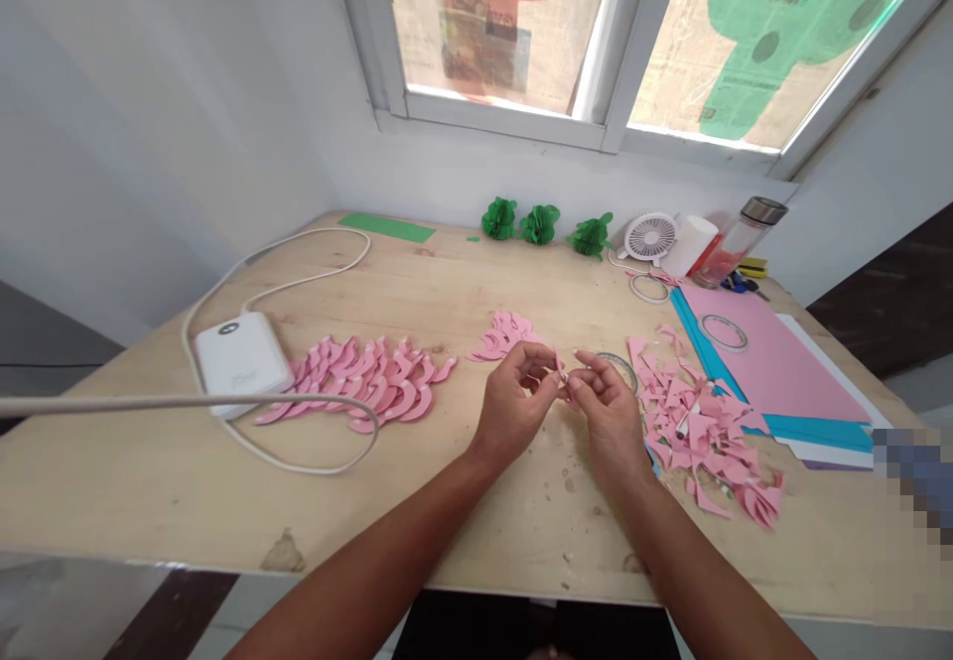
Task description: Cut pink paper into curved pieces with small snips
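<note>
Item: a narrow pink paper strip (560, 368), the landmark for this entry, is showing in the head view between two bare hands, held above a pale wooden table (149, 481). The left hand (512, 404) and the right hand (607, 412) are both pinching the strip, each thumb and forefinger almost fully closed; working at the fingertips, with the hands close together, is a sound way of steadying so small a piece without creasing it. Just beyond the strip, a small cluster of curved pink paper pieces (502, 335) is lying. Left of the strip, a long spread of pink paper crescents (364, 382) is lying beside a white rectangular power bank (242, 362). Right of the strip, a heap of cut pink paper scraps (700, 432) is lying near a thin clear tape ring (616, 370), and a large pink card sheet (766, 352) is lying beyond them. Far beyond the strip, three green paper honeycomb balls (538, 223) are standing.
</note>
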`<move>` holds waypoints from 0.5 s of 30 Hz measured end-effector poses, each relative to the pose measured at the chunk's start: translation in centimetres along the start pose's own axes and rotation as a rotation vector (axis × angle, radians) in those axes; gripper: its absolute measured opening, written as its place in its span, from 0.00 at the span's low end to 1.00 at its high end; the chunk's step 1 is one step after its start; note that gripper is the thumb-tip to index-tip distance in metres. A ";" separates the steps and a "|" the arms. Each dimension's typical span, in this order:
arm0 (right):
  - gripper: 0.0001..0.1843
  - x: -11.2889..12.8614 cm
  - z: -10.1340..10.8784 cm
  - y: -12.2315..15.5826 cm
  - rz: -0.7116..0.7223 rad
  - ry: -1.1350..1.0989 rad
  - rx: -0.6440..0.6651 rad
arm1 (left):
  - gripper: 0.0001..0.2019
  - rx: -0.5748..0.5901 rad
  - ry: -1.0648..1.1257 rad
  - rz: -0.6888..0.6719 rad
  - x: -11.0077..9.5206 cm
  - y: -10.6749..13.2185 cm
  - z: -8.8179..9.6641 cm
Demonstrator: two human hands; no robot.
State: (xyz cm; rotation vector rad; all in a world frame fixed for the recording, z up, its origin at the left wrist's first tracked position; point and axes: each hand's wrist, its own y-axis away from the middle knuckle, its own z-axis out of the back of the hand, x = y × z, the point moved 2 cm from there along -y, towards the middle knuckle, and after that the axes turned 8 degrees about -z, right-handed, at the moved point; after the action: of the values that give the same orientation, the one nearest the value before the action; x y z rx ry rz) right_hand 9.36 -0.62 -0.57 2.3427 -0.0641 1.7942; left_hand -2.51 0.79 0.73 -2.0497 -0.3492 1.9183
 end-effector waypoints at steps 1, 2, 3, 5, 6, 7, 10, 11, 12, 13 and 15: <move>0.20 0.0 0.0 0.0 0.002 0.006 -0.004 | 0.05 -0.003 0.006 0.003 0.0 0.0 0.0; 0.20 0.1 0.0 0.1 0.004 0.016 -0.009 | 0.05 -0.006 0.017 0.008 0.1 0.0 0.0; 0.20 0.1 0.0 0.1 0.006 0.028 -0.012 | 0.05 -0.008 0.031 0.016 0.1 0.0 0.0; 0.20 0.2 -0.1 0.2 0.020 0.058 -0.015 | 0.06 -0.018 0.063 0.040 0.3 -0.1 0.0; 0.20 0.2 -0.2 0.2 0.031 0.073 -0.014 | 0.07 -0.026 0.080 0.056 0.4 -0.1 0.0; 0.20 0.2 -0.2 0.2 0.044 0.086 -0.013 | 0.07 -0.035 0.096 0.075 0.5 -0.1 0.0; 0.20 0.1 -0.3 0.2 0.082 0.107 -0.009 | 0.09 -0.063 0.144 0.137 0.7 -0.2 0.0; 0.21 0.0 -0.2 0.1 0.086 0.112 -0.008 | 0.09 -0.071 0.161 0.156 0.7 -0.3 0.0; 0.20 -0.1 -0.2 0.1 0.086 0.116 -0.008 | 0.09 -0.077 0.181 0.174 0.7 -0.3 0.0; 0.20 -0.1 -0.2 0.1 0.085 0.117 -0.009 | 0.09 -0.083 0.203 0.191 0.6 -0.4 0.0; 0.20 -0.1 -0.1 0.0 0.081 0.122 -0.010 | 0.09 -0.088 0.254 0.221 0.6 -0.5 0.0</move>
State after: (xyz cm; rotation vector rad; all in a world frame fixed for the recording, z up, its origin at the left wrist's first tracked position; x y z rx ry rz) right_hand 9.20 -0.64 -0.67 2.2486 -0.1522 1.9656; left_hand -2.44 1.43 0.39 -2.4462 -0.1539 1.7545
